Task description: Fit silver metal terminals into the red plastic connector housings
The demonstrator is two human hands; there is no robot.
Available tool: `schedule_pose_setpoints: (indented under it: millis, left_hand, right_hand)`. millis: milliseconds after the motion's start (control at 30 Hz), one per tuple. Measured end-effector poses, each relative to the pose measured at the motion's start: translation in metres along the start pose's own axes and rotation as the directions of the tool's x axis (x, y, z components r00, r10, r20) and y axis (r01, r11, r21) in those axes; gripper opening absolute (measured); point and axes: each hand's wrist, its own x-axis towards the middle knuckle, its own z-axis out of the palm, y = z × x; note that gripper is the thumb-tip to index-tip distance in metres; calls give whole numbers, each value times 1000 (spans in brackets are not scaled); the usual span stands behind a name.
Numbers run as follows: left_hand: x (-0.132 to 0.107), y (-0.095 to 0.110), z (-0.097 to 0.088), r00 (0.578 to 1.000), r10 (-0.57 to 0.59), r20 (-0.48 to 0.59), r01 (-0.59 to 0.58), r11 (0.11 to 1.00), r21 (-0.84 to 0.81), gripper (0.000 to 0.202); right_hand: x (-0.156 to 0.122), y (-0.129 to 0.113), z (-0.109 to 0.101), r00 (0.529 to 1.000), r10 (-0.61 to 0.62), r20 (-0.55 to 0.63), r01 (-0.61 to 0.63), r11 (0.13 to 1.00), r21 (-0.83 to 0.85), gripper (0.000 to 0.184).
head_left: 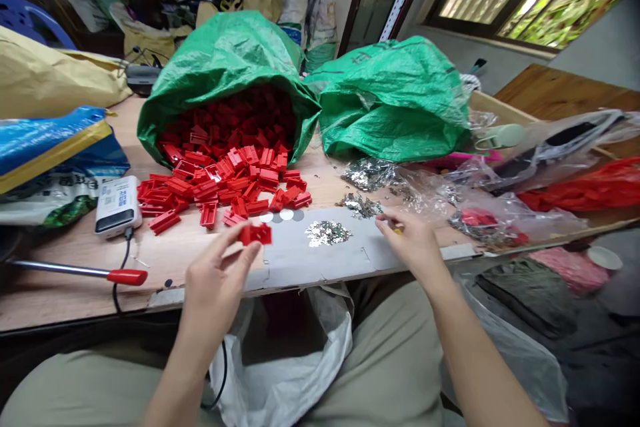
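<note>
Between the thumb and fingers of my left hand (pixel 220 267) is a red plastic part (pixel 258 234), held above the pale board (pixel 295 263) at the table's front edge. My right hand (pixel 413 243) is closed in a pinch at the board's right side, close to a small heap of metal pieces (pixel 361 205). A bit of yellow shows under its fingers; what the fingertips hold is too small to make out. Another heap of flat shiny metal pieces (pixel 329 233) lies on the board between my hands. Many loose red plastic parts (pixel 215 180) spill from a green sack (pixel 235 47) behind my left hand.
A second green sack (pixel 395 100) stands at the back right. Clear plastic bags (pixel 480 213) with metal bits lie to the right. On the left are a white power bank (pixel 119 205) with a cable and a red-tipped lever (pixel 127 277). An open white sack (pixel 285 387) hangs below the edge.
</note>
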Motion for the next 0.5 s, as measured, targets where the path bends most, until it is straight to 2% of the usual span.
schedule_pose_setpoints:
  millis: [67, 133, 267, 333, 400, 467, 500]
  left_hand:
    - [-14, -3, 12, 971, -170, 167, 208, 947, -246, 42]
    - [-22, -11, 22, 936, -242, 254, 328, 861, -388, 43]
    - [-30, -24, 30, 919, -321, 230, 395, 756, -523, 45]
    - [-32, -24, 30, 926, -329, 183, 374, 749, -547, 45]
    - [-35, -20, 29, 933, -332, 139, 353, 766, -537, 42]
    - [-37, -14, 30, 938, -331, 104, 336, 792, -510, 38]
    - [-38, -11, 31, 943, -323, 84, 321, 809, -493, 36]
  right_hand:
    - [13, 4, 13, 997, -30, 77, 35, 997, -67, 24]
    - [21, 6, 26, 996, -29, 89, 42, 989, -142, 25]
    - [18, 3, 37, 995, -99, 23, 101, 977, -190, 25]
    - [9, -8, 32, 993, -109, -53, 102, 987, -123, 26]
    - [-4, -29, 24, 996, -32, -78, 34, 999, 23, 29]
    - [-21, -57, 16, 997, 59, 54, -70, 966, 249, 34]
    - [-29, -72, 15, 988, 48, 150, -99, 929, 357, 34]
